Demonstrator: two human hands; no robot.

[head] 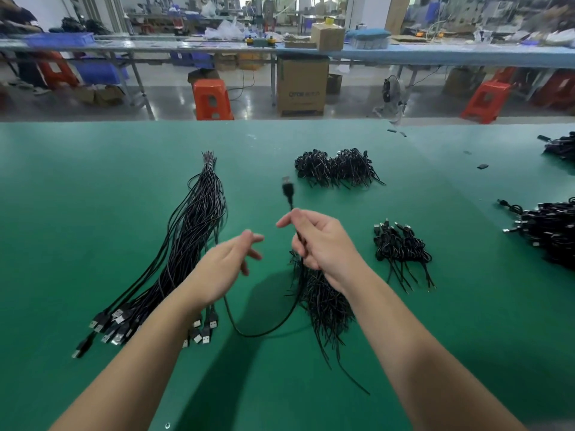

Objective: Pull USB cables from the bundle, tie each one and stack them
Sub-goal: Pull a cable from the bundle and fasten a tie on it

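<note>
The right hand (320,241) is raised above the green counter (93,188), its fingers (287,219) curled around a single black USB cable (267,329); the cable's plug (287,187) sticks up past the knuckles, and the rest of the cable drops from the palm, loops low over the counter and runs back under the left wrist toward the bundle. The left hand (228,264) hovers just beside it, fingers relaxed and slightly spread, holding nothing. The bundle of untied USB cables (189,241) lies to the left, bound at its far end, its plugs fanned out near the left forearm. Beneath the right wrist sits a loose pile of thin black ties (326,303), strands trailing toward the near edge. A small stack of tied cables (401,247) rests to the right, well apart from the hands, and a larger heap of tied cables (336,168) lies farther back. More cable piles (550,231) sit at the right edge.
</note>
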